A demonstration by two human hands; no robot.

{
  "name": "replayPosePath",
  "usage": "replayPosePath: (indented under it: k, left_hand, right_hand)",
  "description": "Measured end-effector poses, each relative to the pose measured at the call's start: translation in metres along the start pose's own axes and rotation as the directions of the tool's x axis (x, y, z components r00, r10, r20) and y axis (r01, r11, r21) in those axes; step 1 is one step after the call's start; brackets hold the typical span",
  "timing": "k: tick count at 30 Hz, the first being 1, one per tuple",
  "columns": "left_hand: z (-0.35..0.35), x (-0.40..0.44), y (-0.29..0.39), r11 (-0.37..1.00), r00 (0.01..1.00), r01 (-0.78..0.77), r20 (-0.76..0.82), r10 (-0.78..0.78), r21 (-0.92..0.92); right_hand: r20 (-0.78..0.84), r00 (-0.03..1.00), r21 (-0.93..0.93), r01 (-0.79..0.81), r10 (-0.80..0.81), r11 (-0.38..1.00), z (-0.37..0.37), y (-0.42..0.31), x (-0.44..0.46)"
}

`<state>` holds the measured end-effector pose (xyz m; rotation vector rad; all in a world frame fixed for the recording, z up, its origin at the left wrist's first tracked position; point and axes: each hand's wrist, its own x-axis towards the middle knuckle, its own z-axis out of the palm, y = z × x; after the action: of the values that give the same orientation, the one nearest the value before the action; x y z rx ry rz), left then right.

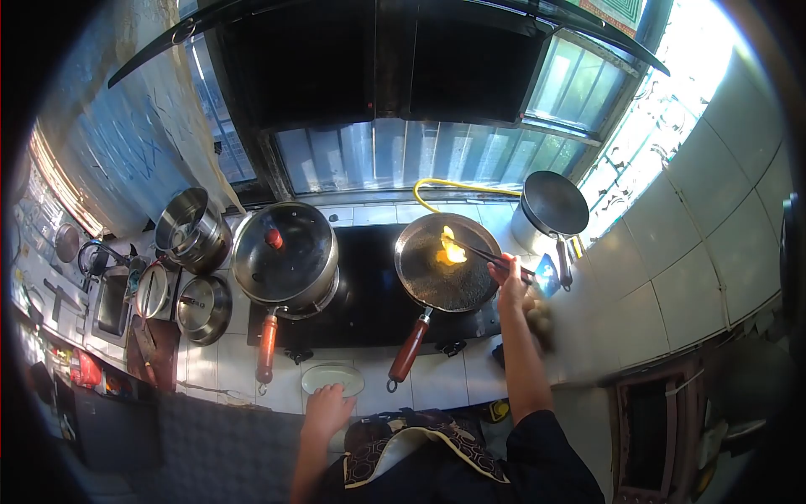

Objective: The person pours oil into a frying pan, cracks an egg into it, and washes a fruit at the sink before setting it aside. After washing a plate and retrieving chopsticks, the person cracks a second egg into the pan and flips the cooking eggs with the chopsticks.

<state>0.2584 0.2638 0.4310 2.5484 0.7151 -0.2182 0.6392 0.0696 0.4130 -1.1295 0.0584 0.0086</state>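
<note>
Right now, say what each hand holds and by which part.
The right hand holds chopsticks toward their rear ends; the left hand is at the near rim of the plate, grip unclear.

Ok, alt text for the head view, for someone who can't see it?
A right hand holds dark chopsticks to yellow food in a frying pan on a black stove. The left hand is at the near edge of a pale oval plate; a lidded pan stands at left.
</note>
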Motion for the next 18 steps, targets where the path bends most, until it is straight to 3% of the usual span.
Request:
replayPosePath:
  k: [5, 11, 14, 18]
  left_hand:
    - [-0.004, -0.003, 0.0, 1.0, 1.0, 0.014, -0.002, -0.014, 0.001]
    - [-0.001, -0.009, -0.008, 0.996, 0.996, 0.084, 0.012, -0.084, 0.017]
    - [0.0, -0.01, -0.008, 0.995, 0.995, 0.097, 0.026, -0.098, 0.022]
    - [-0.004, -0.009, -0.004, 0.996, 0.996, 0.083, 0.023, -0.084, 0.026]
  right_hand:
    - [0.071, 0.997, -0.112, -0.022, 0.03, 0.993, 0.017, 0.02, -0.018]
    - [0.193, 0.973, -0.414, 0.201, -0.13, 0.888, 0.017, -0.001, -0.029]
    - [0.237, 0.971, -0.531, 0.168, -0.045, 0.83, 0.019, -0.022, -0.035]
    - [0.191, 0.981, -0.46, 0.118, -0.031, 0.88, 0.011, -0.036, -0.027]
